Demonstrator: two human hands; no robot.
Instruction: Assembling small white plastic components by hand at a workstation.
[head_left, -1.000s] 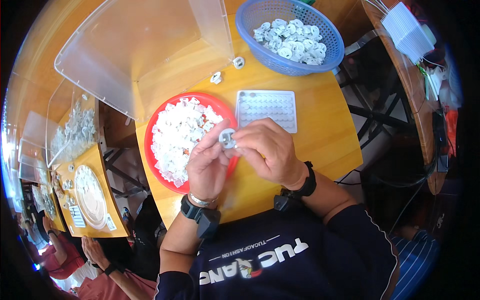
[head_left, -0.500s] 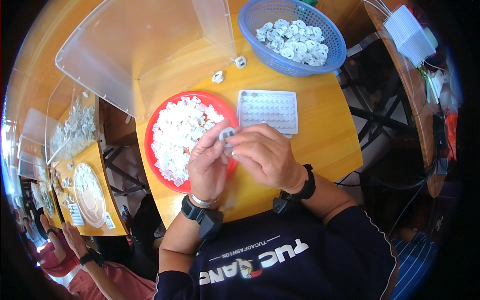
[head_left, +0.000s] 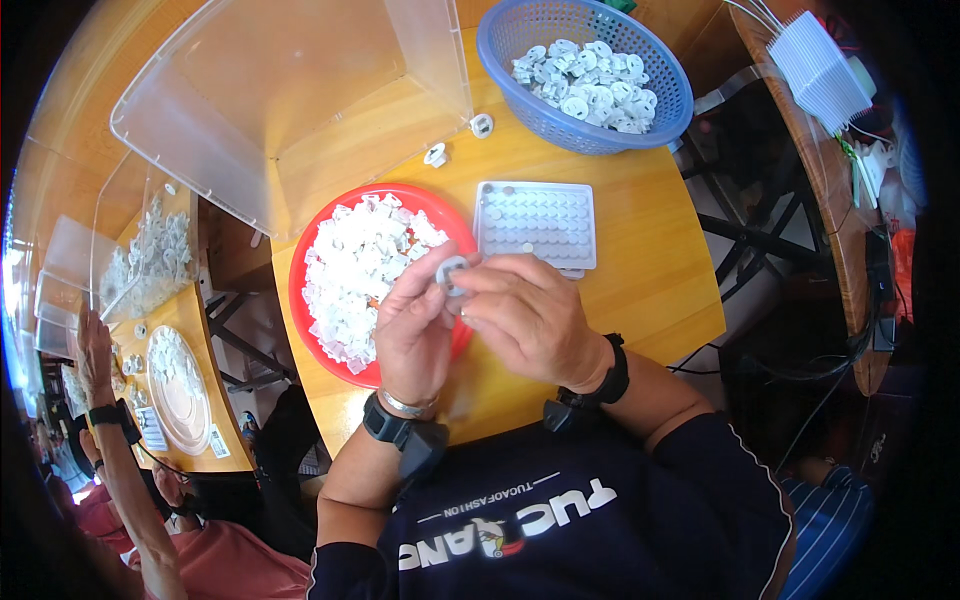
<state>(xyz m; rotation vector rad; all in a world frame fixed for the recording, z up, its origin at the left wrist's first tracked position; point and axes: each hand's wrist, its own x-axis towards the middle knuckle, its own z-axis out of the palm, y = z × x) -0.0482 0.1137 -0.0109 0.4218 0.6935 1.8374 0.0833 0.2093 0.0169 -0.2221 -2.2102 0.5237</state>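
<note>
Between my two hands, over the right edge of a red round tray, is a small white round plastic part with a dark slot. My left hand grips it with thumb and fingers. The fingertips of my right hand pinch together against the same part and hide some of it. The red tray is heaped with small white plastic pieces. Just beyond my right hand lies a white shallow tray with rows of small round pieces; its near edge is partly covered by the hand.
A blue perforated basket of white round parts stands at the far right of the table. A clear plastic bin lies at the far left, with two loose white parts beside it. At the left, another person's arm extends near a second table.
My hands stay almost in place, with the right fingers shifting slightly at the part. The other person's arm at the left has reached farther forward.
</note>
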